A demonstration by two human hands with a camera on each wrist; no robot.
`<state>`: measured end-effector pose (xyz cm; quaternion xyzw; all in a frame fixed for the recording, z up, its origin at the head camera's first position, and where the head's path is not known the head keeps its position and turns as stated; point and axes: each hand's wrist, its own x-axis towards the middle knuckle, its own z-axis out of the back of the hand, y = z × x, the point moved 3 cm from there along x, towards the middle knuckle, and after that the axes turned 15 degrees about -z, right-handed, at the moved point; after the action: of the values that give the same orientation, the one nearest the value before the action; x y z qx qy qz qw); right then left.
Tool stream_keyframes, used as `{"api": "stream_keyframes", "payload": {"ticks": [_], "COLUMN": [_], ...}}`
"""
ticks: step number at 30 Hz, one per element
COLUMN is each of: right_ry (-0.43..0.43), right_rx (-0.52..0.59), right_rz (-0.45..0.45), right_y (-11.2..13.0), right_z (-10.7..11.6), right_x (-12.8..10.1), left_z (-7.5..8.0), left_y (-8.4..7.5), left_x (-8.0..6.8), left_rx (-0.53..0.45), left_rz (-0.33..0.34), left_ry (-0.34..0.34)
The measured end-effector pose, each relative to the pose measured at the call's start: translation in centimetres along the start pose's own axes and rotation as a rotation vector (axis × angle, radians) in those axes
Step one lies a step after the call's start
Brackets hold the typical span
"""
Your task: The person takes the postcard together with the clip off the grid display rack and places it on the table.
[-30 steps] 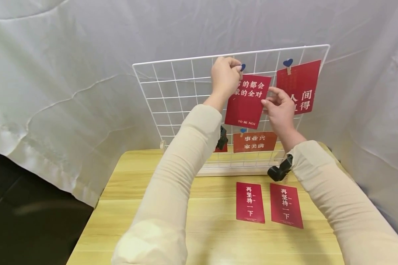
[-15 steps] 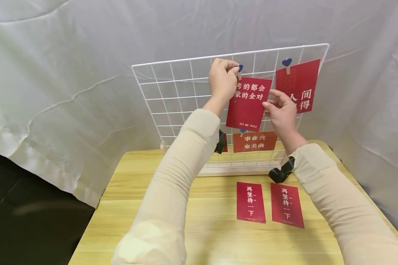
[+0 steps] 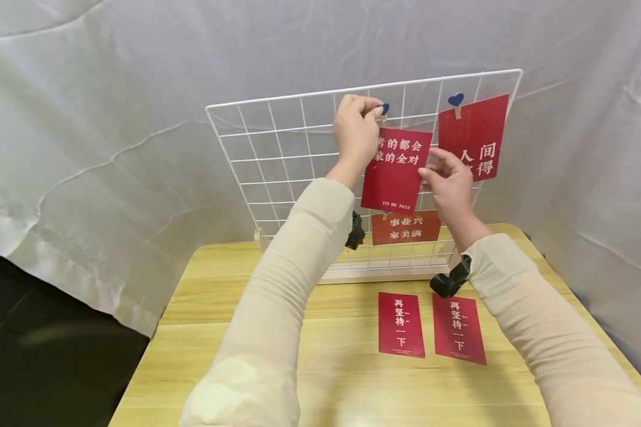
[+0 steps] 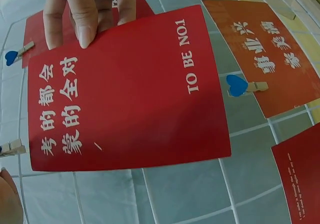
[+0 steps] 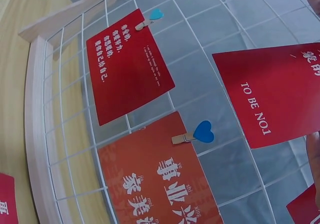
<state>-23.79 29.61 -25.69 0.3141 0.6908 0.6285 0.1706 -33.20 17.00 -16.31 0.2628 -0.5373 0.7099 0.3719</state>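
My left hand point(image 3: 355, 130) pinches a small clothespin with a dark blue heart point(image 3: 386, 109) near the top of a white wire grid panel point(image 3: 269, 99). Just below it is a red card point(image 3: 395, 184) with white characters and "TO BE NO.1" along its lower edge. Thumb and fingers of my right hand point(image 3: 451, 184) hold this card by its right edge, in front of the grid. In the left wrist view the clothespin point(image 4: 14, 148) sits beside the card's edge, and a gap seems to separate them.
Clothespins hold other cards on the grid: a red one point(image 3: 472, 127) at upper right, an orange one point(image 3: 406, 230) below, and another red one point(image 5: 130, 66). Two red cards point(image 3: 400, 325) lie on the wooden table point(image 3: 219, 332), before the grid's wooden base point(image 3: 384, 274).
The red card has moved slightly down from the clothespin, with my right hand. My left hand keeps its pinch on the clothespin. The head view has shifted a little.
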Motion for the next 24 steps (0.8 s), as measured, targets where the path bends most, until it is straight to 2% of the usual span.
{"api": "stream_keyframes", "payload": {"ticks": [5,12,21,24], "right_ry": [0.0,-0.003,-0.003,-0.013], "right_rx": [-0.016,-0.011,0.084,0.1], "right_rz": [0.01,0.012,0.008,0.003], "right_y": [0.0,0.05,-0.2,-0.23], "right_z": [-0.14,-0.07,0.53,0.78], "right_x": [-0.05,-0.07,-0.16,-0.24], "left_z": [0.02,0.13,0.17,0.28], "left_y": [-0.02,0.15,0.02,0.24], "left_x": [0.07,0.08,-0.07,-0.23], "left_rx": [-0.036,-0.068,-0.171,-0.175], "left_rz": [0.045,0.057,0.069,0.066], "left_ry": [-0.018,-0.066,-0.081,-0.069]}}
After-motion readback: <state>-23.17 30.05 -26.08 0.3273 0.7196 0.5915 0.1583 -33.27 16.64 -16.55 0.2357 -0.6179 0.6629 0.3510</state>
